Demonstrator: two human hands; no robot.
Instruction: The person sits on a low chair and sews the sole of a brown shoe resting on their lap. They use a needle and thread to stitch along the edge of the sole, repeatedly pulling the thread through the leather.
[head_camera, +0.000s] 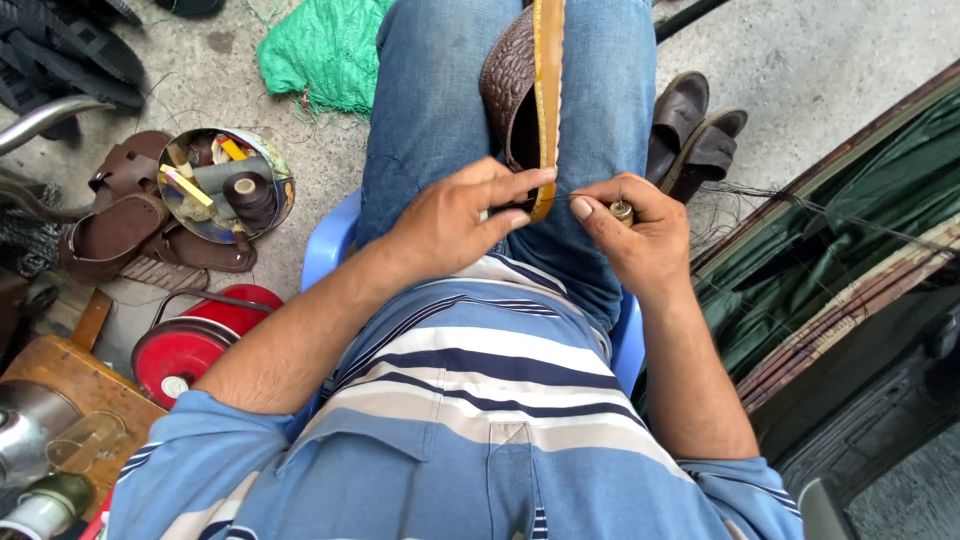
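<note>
Brown leather sandal (512, 90) clamped between knees, tan sole edge up. Left hand (455, 220) pinches sole rim; right hand (635, 235) closed round awl handle (622, 211), thread (700, 192) trailing right. Stitching underway; next pass likely needs steady pull.

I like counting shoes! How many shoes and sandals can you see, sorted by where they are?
Brown shoe held on the lap: 1
Dark shoes on the ground, right of the leg: 2
Brown sandals on the ground by the round tin: 2, perhaps more underneath
Total: 5
</note>
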